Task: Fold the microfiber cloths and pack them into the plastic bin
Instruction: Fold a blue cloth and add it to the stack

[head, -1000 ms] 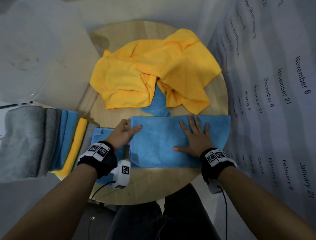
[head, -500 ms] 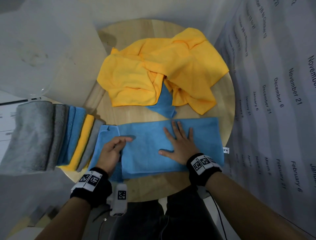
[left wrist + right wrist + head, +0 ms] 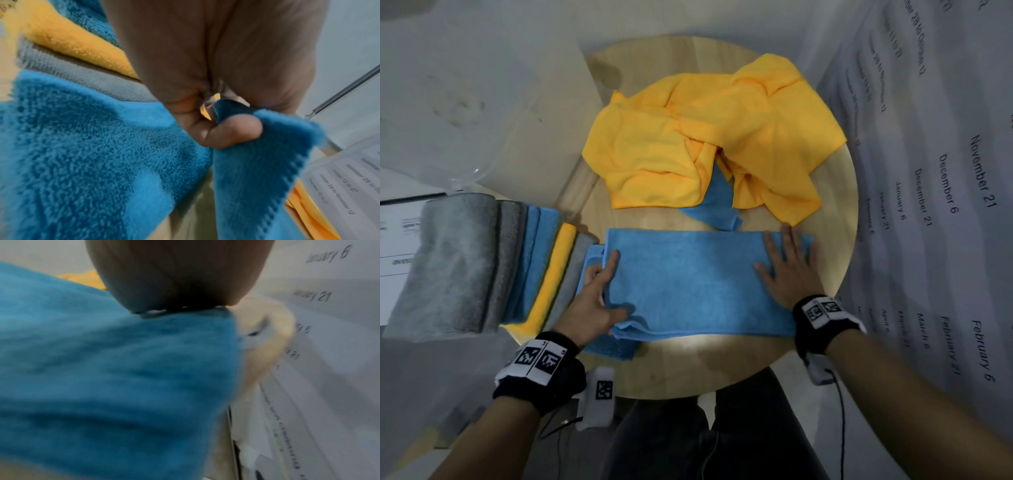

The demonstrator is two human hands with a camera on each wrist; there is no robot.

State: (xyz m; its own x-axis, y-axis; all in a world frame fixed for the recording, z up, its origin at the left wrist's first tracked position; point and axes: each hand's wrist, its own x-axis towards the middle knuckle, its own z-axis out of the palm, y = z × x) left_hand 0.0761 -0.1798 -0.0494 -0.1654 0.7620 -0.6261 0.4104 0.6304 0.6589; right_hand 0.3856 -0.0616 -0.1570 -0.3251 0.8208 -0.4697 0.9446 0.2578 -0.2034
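Observation:
A blue cloth (image 3: 698,284), folded into a long strip, lies across the near part of the round wooden table (image 3: 722,370). My left hand (image 3: 604,291) pinches its left edge; in the left wrist view the thumb (image 3: 232,129) presses on the blue cloth (image 3: 257,178). My right hand (image 3: 787,267) lies flat, fingers spread, on the strip's right end; the blurred right wrist view shows only the palm on the blue cloth (image 3: 113,361). Folded grey, blue and yellow cloths (image 3: 482,267) stand in a row at the left. I cannot make out the bin's walls around them.
Crumpled yellow cloths (image 3: 705,144) cover the back of the table, with another blue cloth (image 3: 715,202) poking out beneath them. A further blue cloth (image 3: 609,346) lies under the strip's left end. Clear plastic (image 3: 465,102) is at the upper left. Printed date sheets (image 3: 945,205) hang on the right.
My right hand has slid right along the blue strip to its end. My left hand has taken hold of the strip's left edge.

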